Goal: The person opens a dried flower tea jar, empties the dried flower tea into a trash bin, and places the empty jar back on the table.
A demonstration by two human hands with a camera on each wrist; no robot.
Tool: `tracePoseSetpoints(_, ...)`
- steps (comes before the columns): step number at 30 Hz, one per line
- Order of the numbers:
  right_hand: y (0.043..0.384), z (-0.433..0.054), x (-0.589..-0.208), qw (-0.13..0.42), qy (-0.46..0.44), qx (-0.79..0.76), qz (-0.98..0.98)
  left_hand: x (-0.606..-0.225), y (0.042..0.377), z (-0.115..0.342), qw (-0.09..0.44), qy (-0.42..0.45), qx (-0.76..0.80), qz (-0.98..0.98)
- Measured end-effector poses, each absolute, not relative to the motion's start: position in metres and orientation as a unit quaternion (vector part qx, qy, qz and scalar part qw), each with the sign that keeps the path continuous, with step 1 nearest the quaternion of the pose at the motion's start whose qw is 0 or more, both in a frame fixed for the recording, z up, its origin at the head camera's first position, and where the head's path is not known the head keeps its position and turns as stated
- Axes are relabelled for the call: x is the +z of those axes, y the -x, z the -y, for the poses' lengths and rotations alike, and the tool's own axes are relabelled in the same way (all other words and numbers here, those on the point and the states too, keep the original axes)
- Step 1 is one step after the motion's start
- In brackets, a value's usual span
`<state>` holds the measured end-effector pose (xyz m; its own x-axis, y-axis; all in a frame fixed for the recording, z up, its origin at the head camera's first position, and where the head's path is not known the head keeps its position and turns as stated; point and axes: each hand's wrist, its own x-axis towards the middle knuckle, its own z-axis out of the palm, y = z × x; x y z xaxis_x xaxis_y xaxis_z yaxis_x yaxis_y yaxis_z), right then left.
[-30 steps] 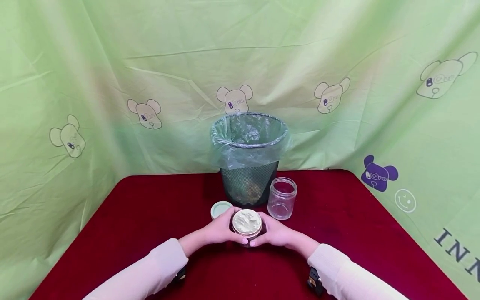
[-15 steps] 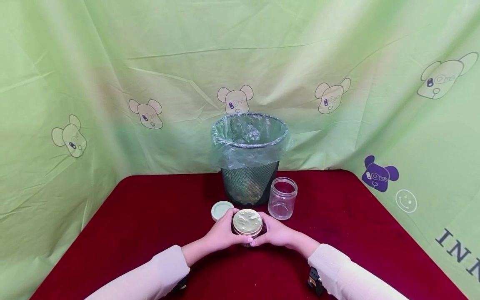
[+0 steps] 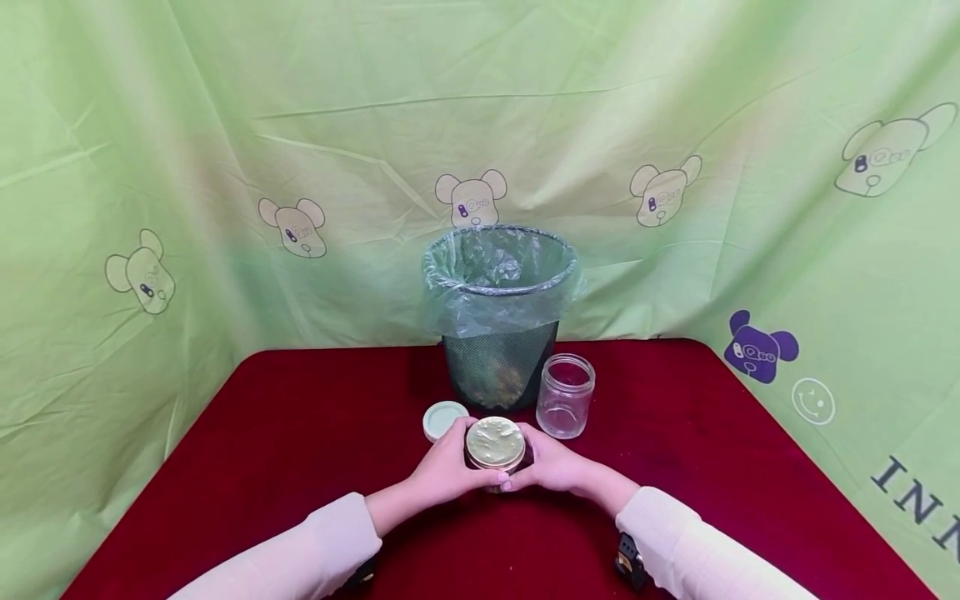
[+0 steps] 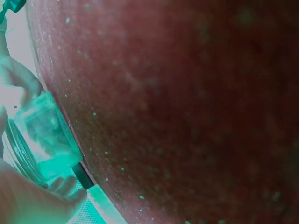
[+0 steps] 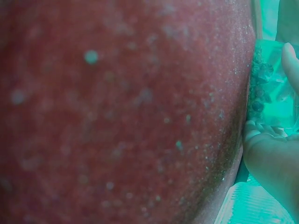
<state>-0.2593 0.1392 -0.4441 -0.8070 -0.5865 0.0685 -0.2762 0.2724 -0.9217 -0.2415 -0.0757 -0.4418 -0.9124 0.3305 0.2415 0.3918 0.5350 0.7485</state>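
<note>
In the head view, a small jar with an uneven pale gold top stands upright at the middle of the table. My left hand holds it from the left side and my right hand from the right. Both thumbs meet at its near side. See-through walls show on the jar in the left wrist view, and dark bits show inside the jar in the right wrist view. Just beyond my left fingers lies a pale green round lid. An open glass jar stands behind my right hand.
A black mesh waste bin with a clear plastic liner stands at the back of the table, behind the lid and next to the glass jar. Dark red cloth covers the table. A green printed curtain hangs around the back and sides.
My left hand has shifted slightly right, its thumb sliding along the jar's near side towards the right thumb. The jar, the lid and the glass jar stay where they were.
</note>
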Motion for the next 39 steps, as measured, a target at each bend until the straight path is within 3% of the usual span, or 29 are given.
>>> tracePoseSetpoints(39, 0.259, -0.139, -0.446, 0.168, 0.275, -0.563, -0.761, -0.427, 0.246, 0.084, 0.106, 0.175, -0.453, 0.868)
